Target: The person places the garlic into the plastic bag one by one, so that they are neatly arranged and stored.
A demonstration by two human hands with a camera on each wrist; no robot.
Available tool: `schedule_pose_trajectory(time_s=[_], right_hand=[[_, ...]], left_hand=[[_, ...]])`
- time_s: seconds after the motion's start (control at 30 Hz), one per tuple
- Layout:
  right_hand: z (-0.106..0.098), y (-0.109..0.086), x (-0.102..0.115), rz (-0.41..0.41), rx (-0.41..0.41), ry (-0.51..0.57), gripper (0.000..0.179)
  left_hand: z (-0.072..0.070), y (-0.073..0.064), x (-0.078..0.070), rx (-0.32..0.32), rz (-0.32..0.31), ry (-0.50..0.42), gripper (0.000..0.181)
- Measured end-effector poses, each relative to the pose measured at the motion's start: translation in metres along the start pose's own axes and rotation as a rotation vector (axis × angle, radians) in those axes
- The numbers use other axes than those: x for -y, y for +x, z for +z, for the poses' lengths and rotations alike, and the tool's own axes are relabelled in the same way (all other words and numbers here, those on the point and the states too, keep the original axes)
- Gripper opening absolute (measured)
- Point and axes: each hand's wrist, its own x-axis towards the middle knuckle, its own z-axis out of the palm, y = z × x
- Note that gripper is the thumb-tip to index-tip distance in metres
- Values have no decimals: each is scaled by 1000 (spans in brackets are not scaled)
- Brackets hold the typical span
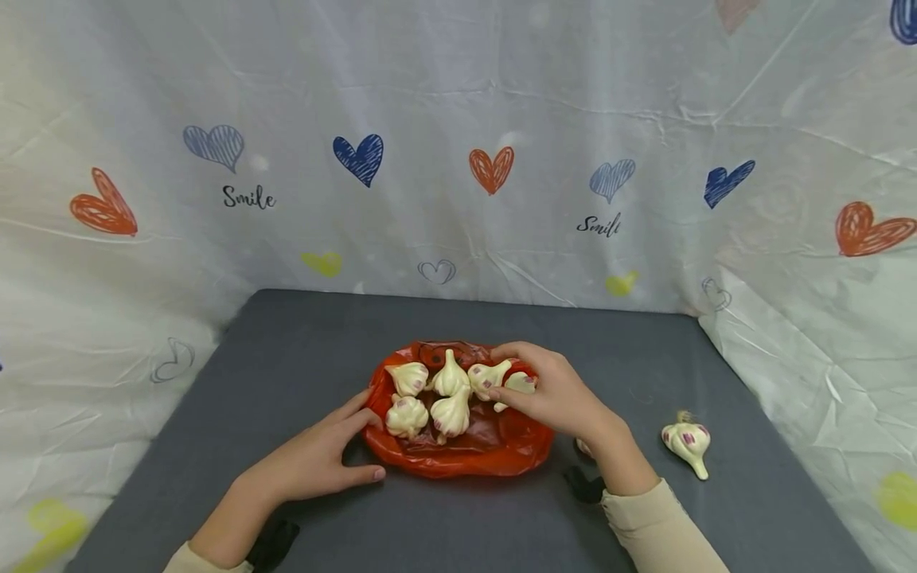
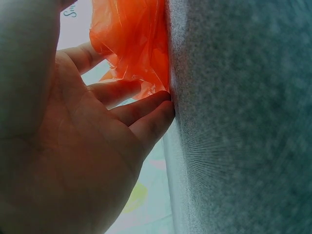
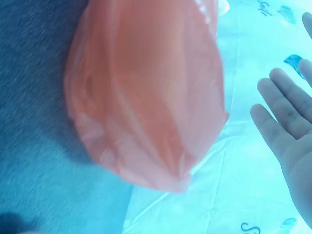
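Note:
A red plastic bag [image 1: 458, 465], its mouth spread wide, lies on the table with several garlic bulbs [image 1: 450, 414] inside. My left hand [image 1: 315, 458] is at the bag's left side, fingertips against the plastic and thumb held apart. In the left wrist view those fingers [image 2: 144, 117] look loosely extended beside the orange-red plastic. My right hand [image 1: 548, 390] reaches over the bag's right side, thumb close to two bulbs at the far right. The right wrist view shows its fingers [image 3: 278, 105] straight, with nothing in the palm and a gap to the bag [image 3: 146, 97].
One garlic bulb [image 1: 688, 444] lies on the grey table [image 1: 322, 334] to the right of my right arm. Another bulb [image 1: 583, 449] is mostly hidden by my right wrist. A white curtain [image 1: 430, 95] printed with hearts hangs behind the table and along its sides.

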Motion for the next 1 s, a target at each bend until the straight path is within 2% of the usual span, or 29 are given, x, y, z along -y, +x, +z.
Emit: schedule_pose_trajectory(time_s=[0.43, 1.0], right_hand=[[-16, -17, -7, 69, -36, -55, 57], [-39, -35, -20, 137, -31, -118, 63]], left_hand=[[2, 1, 0, -1, -13, 7, 48], [1, 1, 1, 3, -16, 1, 50]])
